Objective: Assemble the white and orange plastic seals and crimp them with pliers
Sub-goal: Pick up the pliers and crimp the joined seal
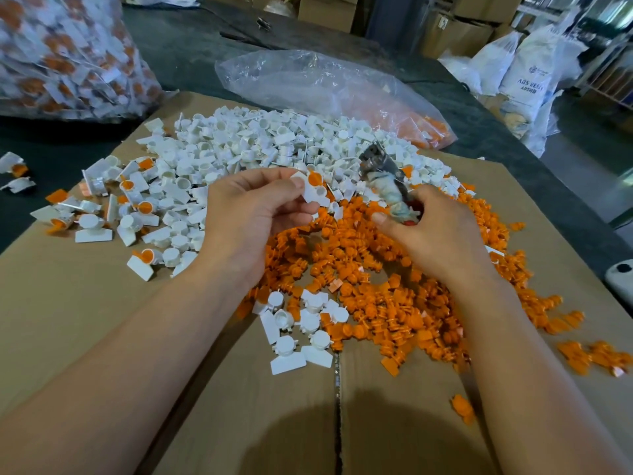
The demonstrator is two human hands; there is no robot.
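Observation:
My left hand (255, 209) pinches a white seal body with an orange insert (313, 188) above the piles. My right hand (430, 231) grips the cloth-wrapped handles of the pliers (385, 181), whose metal jaws point up and away, just right of the seal. A heap of white seal bodies (246, 145) lies behind the hands. Loose orange inserts (376, 296) are spread under and in front of the hands. Several assembled white and orange seals (137, 197) lie scattered at the left.
A flattened cardboard sheet (85, 303) covers the dark table (191, 53). A big clear bag of finished seals (65, 53) stands at the back left. A half-collapsed clear bag with orange parts (342, 90) lies behind the white heap. Boxes and white sacks (524, 70) stand beyond the table.

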